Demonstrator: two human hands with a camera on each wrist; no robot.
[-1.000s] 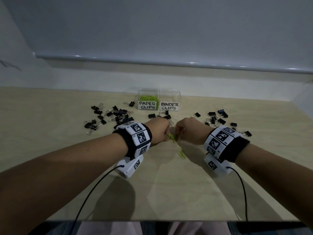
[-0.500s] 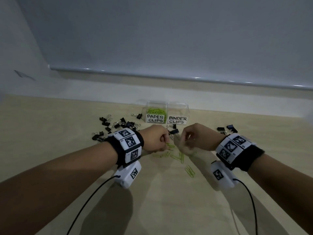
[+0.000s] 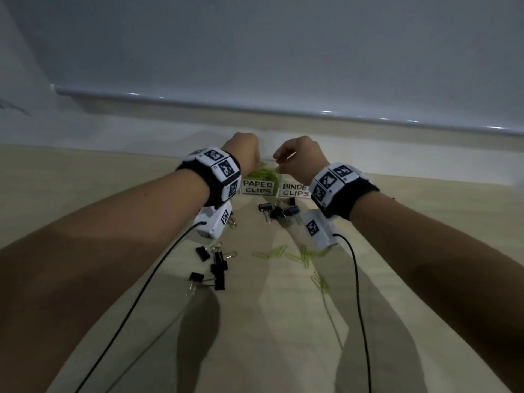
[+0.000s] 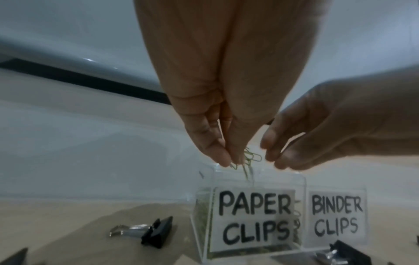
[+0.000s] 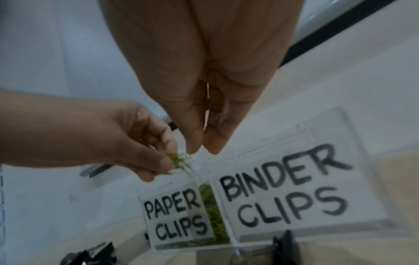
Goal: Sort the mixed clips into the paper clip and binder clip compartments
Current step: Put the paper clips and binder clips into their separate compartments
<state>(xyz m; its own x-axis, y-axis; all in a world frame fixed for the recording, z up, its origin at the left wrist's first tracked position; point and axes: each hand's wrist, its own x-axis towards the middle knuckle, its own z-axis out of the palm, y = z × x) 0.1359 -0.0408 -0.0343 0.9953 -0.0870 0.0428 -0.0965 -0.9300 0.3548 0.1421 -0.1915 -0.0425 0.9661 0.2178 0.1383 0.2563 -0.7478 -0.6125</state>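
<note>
The left hand [image 4: 217, 100] hangs over the open top of the paper clip box [image 4: 251, 217], its fingertips [image 4: 221, 157] pinching a small bunch of green clips [image 4: 247, 161] that dangles just above the rim. The right hand [image 4: 335, 129] sits right beside it, fingers curled with the tips drawn together; I can't make out anything between them, though the view is blurred there.

To finish this drop well, I'd say the left hand should stay over the left box and go a touch lower before letting go, since the clips hang near the wall shared with the binder clip box [image 4: 337, 215]. Loosening the fingers all at once would help: the wires look hooked into each other and may cling to a finger or swing sideways. The right hand could brush off any that stick.

The clips are thin loops of lime-green wire, light and springy-looking, prone to tangling. A heap of them already lies in the left box, showing through its clear wall. More lie loose on the table [image 3: 272, 321] on the near side, a scatter of green [image 3: 297, 255] right of centre, with black binder clips [image 3: 215, 268] to the left and another few [image 3: 279, 209] just before the boxes. By my reckoning the sorting is far from done.
</note>
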